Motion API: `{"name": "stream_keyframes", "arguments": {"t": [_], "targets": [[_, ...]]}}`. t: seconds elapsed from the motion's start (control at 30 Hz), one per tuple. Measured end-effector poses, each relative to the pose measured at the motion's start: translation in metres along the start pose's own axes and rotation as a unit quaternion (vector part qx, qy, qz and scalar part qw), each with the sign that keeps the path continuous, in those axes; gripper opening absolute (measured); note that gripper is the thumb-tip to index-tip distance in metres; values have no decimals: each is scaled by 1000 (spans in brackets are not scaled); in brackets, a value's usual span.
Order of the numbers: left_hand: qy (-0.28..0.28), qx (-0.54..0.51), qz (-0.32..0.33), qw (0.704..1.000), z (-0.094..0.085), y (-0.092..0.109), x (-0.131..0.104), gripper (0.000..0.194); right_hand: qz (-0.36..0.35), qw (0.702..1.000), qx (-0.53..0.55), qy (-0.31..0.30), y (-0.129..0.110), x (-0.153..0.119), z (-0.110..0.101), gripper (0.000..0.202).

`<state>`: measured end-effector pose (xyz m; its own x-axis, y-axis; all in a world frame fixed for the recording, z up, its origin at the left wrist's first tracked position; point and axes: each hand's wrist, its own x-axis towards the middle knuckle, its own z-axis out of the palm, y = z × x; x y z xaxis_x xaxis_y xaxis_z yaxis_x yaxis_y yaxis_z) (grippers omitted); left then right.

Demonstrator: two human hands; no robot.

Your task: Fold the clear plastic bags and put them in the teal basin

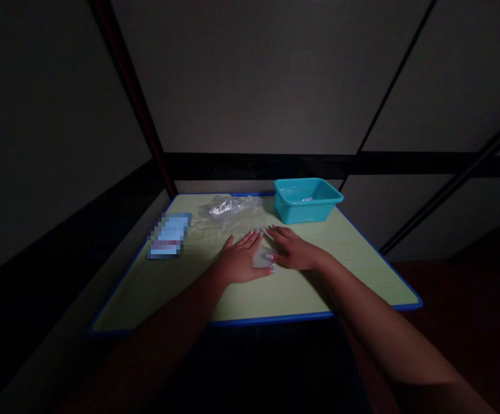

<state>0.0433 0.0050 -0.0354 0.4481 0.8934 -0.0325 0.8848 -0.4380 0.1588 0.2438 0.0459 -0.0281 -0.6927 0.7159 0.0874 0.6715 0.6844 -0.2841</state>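
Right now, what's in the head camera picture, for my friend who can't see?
Left hand and right hand touch a small clear sheet on a table; farther back sit crumpled plastic and a turquoise tub.

Place: an indoor room, seemingly a corner of a home; which room cannot be told
Counter: a small light, wood-grained counter (362, 276) with bright blue edging (276, 318), more like household furniture than a work bench
Household goods: a turquoise plastic basin (307, 213) and crumpled clear plastic (226, 208), both on the counter
Panels: large, flat, pale panels (254, 80) rise behind it, as on a wall or wardrobe; which of the two is unclear
Trim: a dark red upright strip (123, 75) at the left and a glossy black band (233, 167) running across
Floor: dark reddish (439, 305), its material lost in shadow
Light: dim at the sides, brighter over the counter
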Motion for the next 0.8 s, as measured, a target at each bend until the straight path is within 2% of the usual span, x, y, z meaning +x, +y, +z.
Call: {"name": "stream_keyframes", "arguments": {"t": [0.07, 0.13, 0.37, 0.53, 0.67, 0.8], "targets": [[0, 1, -4, 1000, 0, 1, 0, 97, 26, 999, -8, -40, -4, 0, 3, 88], [0, 2, -7, 1000, 0, 1, 0, 99, 55, 996, -10, -71, -6, 0, 3, 91], [-1, 1, -11, 1000, -1, 2, -1, 103, 123, 988, -28, -85, -5, -1, -3, 74], [1, 7, -15, 1000, -1, 3, -1, 101, 113, 992, -10, -63, -3, 1, -2, 71], [-1, 6, -16, 1000, -2, 3, -1, 102, 97, 992, -12, -83, -10, 3, -2, 82], [-1, 5, -19, 1000, -1, 4, -1, 104, 107, 990, -16, -94, -8, 3, -1, 74]]}}
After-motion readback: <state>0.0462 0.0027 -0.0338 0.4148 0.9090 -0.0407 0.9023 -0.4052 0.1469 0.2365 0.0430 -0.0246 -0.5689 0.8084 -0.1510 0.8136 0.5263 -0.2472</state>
